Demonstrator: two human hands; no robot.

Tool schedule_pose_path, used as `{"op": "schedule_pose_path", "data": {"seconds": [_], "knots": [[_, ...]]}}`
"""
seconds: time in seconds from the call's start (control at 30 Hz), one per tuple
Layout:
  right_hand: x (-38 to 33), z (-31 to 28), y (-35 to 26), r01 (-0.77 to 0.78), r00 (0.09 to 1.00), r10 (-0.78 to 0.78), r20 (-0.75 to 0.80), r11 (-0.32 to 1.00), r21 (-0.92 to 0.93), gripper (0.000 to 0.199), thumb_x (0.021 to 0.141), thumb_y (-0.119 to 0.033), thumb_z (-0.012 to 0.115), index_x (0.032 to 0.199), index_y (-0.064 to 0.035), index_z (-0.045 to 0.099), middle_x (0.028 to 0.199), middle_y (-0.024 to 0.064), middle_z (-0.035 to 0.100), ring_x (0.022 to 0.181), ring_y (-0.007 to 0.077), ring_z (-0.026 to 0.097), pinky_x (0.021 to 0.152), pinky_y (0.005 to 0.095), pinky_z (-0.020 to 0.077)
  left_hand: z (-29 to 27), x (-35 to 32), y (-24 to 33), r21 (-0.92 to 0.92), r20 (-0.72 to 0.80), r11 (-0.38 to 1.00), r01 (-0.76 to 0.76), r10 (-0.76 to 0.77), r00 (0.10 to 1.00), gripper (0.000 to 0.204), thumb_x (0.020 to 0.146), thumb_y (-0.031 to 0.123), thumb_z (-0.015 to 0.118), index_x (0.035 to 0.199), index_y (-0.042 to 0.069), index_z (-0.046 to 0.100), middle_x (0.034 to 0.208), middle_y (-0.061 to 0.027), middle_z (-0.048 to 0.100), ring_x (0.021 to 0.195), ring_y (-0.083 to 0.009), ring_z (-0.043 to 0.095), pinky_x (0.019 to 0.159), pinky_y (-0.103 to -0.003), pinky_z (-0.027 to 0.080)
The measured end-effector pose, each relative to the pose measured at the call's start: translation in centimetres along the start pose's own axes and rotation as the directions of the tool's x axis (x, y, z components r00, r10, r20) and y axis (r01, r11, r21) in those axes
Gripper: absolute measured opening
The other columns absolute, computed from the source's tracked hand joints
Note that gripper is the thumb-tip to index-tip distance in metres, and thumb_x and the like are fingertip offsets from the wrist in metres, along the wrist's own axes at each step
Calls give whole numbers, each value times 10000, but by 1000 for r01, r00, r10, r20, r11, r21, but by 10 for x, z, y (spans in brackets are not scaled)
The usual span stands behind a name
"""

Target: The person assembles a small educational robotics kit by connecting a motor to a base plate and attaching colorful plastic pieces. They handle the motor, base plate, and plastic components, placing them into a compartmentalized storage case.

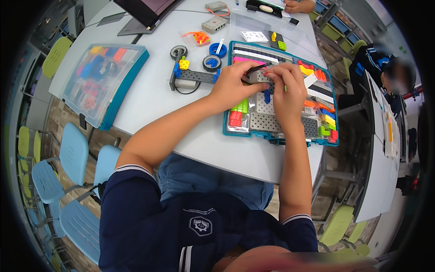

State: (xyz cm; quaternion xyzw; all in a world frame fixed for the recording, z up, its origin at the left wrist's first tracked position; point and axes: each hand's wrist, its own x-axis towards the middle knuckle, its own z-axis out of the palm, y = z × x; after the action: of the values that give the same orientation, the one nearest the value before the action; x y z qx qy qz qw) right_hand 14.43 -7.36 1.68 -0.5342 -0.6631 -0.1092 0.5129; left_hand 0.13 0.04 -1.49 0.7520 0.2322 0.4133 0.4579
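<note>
Over the open teal parts case (230,59), my two hands meet at a light grey perforated piece (259,77). My left hand (231,86) grips it between thumb and fingers, with a black part (259,67) beside it. My right hand (289,86) is closed at the piece's right side, and a small red piece shows at its fingertips. Just below hangs or lies a blue connector (267,96); I cannot tell whether it is attached. Left of my left hand stands a partly built dark grey frame (199,76) with wheels (178,52) and a yellow block (184,64).
A closed case with a clear lid (97,81) sits at the table's left. Farther back are a laptop (149,11), grey electronic blocks (215,24), a bag of orange pieces (197,38) and a blue wheel (218,50). Another person's hand (300,6) rests at the far edge.
</note>
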Motion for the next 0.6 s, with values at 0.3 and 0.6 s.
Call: {"op": "schedule_pose_path", "data": {"seconds": [0.3,0.6], "knots": [[1,-1,-2,1,1000,-1,-10,1000,10,70,848,52,666,888,-5,678,906,93,635,810,238,630,678,331,513,-2,1,4,80,-15,997,-13,14,1000,477,779,174,840,1183,2,652,979,-83,722,795,-121,693,702,-271,556],[1,-3,-2,-50,998,52,-37,997,61,105,834,65,660,896,-17,684,850,84,598,743,225,614,643,337,503,-1,2,4,97,-16,995,14,-13,1000,480,778,205,844,1171,1,657,971,-75,729,834,-129,693,755,-278,555]]}}
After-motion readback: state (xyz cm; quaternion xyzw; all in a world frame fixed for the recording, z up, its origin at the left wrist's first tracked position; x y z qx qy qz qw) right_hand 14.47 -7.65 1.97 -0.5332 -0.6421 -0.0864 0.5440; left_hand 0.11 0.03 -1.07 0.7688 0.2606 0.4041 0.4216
